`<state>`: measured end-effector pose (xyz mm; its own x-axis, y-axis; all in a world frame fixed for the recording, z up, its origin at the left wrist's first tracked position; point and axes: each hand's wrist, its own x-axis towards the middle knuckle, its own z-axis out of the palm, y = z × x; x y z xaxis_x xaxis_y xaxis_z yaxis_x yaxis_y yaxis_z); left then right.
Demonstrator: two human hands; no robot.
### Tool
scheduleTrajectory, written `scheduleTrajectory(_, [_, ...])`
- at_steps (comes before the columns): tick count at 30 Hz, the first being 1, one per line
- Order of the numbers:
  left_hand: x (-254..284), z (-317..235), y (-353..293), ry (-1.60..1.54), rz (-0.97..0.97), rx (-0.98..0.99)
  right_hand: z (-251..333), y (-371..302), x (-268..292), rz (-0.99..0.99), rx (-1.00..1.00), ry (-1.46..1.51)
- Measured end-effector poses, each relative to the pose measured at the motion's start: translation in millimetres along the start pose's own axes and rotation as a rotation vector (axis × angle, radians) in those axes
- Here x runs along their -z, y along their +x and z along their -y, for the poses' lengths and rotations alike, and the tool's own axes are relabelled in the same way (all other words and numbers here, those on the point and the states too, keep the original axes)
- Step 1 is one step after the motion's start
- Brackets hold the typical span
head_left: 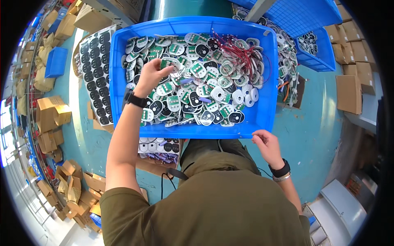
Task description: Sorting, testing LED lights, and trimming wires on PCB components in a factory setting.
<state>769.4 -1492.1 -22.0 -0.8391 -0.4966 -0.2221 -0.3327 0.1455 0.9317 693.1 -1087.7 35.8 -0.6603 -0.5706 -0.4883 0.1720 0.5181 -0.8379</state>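
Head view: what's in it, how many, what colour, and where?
Large bin: one, blue, upper centre
Small parts: uncountable, white, green, black, inside
Thin wires: many, red, bin's upper right
Sheet: one, white with black shapes, left of bin
Other bins: several, blue, left and upper right
Cardboard boxes: many, brown, both sides
Floor: one, teal, underneath
Shirt: one, olive, bottom
Wristbands: two, black, both wrists
Left hand: one, bare, over parts
Right hand: one, bare, bin's near right corner

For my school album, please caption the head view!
Left hand at green-and-white parts in a blue bin; right hand by its near rim.
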Motion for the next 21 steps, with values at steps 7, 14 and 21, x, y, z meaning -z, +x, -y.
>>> scheduleTrajectory(7, [-3,-95,-59,-0.233,-0.053,-0.014,0,10,16,0.104,0.136,0.004])
scheduleTrajectory(14, [-18,-196,-121,-0.052,-0.201,-0.168,-2,3,26,0.172,0.243,0.007])
scheduleTrajectory(21, [-46,-253,-172,-0.069,-0.204,-0.309,20,29,5,0.372,0.238,0.396])
